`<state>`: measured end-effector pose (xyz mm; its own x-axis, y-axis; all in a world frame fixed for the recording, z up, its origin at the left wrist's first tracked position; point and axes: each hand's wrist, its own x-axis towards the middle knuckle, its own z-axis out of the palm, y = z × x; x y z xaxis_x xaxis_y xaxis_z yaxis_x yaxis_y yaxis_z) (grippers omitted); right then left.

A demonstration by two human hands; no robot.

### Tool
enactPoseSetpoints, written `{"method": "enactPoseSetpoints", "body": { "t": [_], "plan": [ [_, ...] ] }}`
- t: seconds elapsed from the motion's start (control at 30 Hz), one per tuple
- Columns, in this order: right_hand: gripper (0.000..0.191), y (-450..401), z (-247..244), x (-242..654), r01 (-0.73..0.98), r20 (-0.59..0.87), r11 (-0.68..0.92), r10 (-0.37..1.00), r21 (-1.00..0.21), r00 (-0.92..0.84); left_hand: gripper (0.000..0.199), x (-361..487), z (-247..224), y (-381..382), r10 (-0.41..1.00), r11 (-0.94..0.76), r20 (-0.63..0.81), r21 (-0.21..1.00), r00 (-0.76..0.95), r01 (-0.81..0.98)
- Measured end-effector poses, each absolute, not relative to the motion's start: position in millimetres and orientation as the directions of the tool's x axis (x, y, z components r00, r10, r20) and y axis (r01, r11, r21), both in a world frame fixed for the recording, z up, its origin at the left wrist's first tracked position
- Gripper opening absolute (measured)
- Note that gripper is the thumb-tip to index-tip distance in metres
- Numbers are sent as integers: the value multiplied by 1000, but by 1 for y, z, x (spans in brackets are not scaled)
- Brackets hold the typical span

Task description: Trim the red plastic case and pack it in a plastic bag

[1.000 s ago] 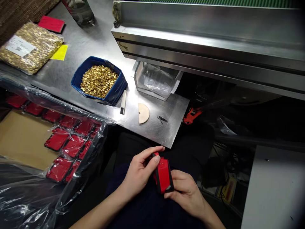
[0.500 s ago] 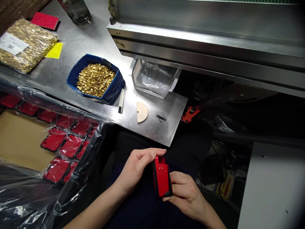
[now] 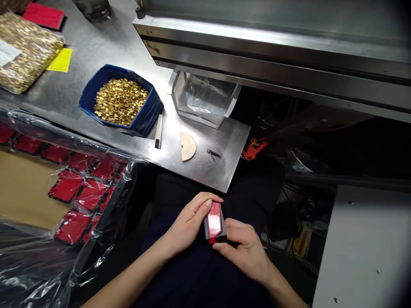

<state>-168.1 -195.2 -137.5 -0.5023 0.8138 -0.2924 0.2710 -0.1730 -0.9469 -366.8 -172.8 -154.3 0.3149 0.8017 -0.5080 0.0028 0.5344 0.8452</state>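
Note:
A small red and black part [image 3: 214, 222] is held between both hands above my lap. My left hand [image 3: 192, 218] grips its upper left side, the thumb on its top end and the fingers over the far edge. At its lower right, my right hand [image 3: 242, 246] pinches the corner with the thumb below and curled fingers at the side. A glossy red face of the part points up. On the metal table beyond lie a pale half disc [image 3: 188, 146], a nail clipper [image 3: 213, 153] and a white-handled cutter [image 3: 159, 131].
A blue bin [image 3: 150, 112] holds small brass pieces, with a clear bin [image 3: 205, 102] beside it. At the left, a plastic-lined box [image 3: 125, 179] contains red parts [image 3: 91, 194]. A metal machine beam [image 3: 257, 60] spans the top; a white surface [image 3: 362, 252] is at the right.
The red and black part has been turned, so a different, glossy face shows. Both hands have shifted slightly up with it. The whole view has moved a little.

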Motion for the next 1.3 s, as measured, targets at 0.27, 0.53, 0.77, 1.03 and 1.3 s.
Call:
{"method": "enactPoseSetpoints", "body": {
  "t": [0.27,0.53,0.77,1.03,1.3],
  "plan": [
    [19,-195,-140,-169,235,-379,-303,807,-924,-452,56,-379,-155,-188,793,381,-437,899,424,215],
    [23,-189,-141,-171,236,-439,-371,788,-898,-433,47,-379,-166,-189,789,322,-393,919,472,227],
    [22,-185,-146,-172,225,-510,-457,771,-860,-382,46,-367,-181,-184,815,425,-440,896,376,127],
    [26,-180,-152,-174,162,-530,-508,768,-846,-361,33,-369,-182,-185,837,381,-345,925,425,0],
    [33,-180,-156,-179,172,-569,-545,747,-820,-343,33,-361,-182,-174,827,481,-447,876,342,-16]
  ]
}}
